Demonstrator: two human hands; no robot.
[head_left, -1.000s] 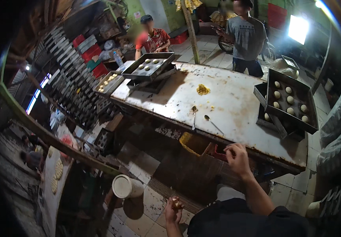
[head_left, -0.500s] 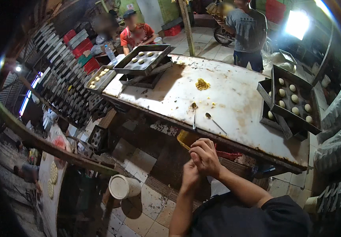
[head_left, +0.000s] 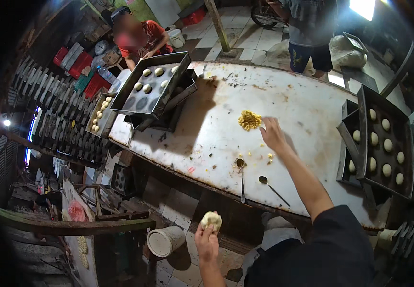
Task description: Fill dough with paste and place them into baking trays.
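My left hand (head_left: 207, 244) holds a pale piece of dough (head_left: 211, 220) up in front of the table, its fingers closed on the underside. Stretched out over the table, my right hand (head_left: 273, 135) has its fingers apart beside a small heap of crumbly yellow filling (head_left: 249, 120); nothing shows in it. Closer to the table's front edge lie two spoons, one with its bowl smeared brown (head_left: 242, 179) and a darker one (head_left: 273, 190). A few yellow crumbs (head_left: 270, 156) are scattered near them.
Stacked metal trays with dough balls stand at the table's left (head_left: 152, 88) and right (head_left: 384, 143). A person in red (head_left: 152, 40) is behind the left stack; another in grey (head_left: 310, 28) stands beyond the table. A white bucket (head_left: 165, 241) is on the floor.
My hands were together in front of the table and have parted. The right has reached out to the yellow heap; the left now shows the dough. The view has shifted.
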